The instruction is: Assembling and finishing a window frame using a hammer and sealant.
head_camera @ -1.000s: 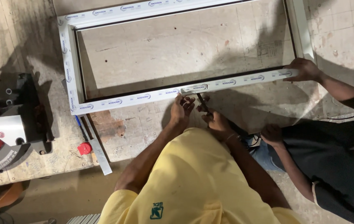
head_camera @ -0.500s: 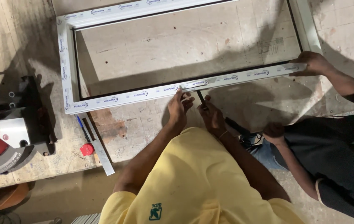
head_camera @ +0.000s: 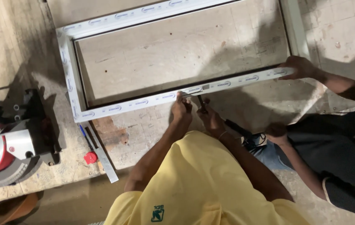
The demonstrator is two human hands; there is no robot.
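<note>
Overhead view of a person in a yellow shirt (head_camera: 202, 183) bent over a white window frame (head_camera: 71, 89) lying flat on a worn wooden workbench (head_camera: 2, 46). The left hand (head_camera: 180, 110) presses its fingertips on the frame's near rail. The right hand (head_camera: 211, 120), just beside it, grips a dark, thin tool (head_camera: 201, 103) whose tip meets the same rail. On the right, a co-worker in dark clothes rests one hand (head_camera: 300, 67) on the rail's far end; the other hand (head_camera: 276, 132) lies lower, near a dark tool handle. At left stands a red and grey mitre saw (head_camera: 2, 154). A metal strip (head_camera: 102, 156), a blue pen (head_camera: 83, 134) and a small red cap (head_camera: 90, 158) lie near the bench edge.
</note>
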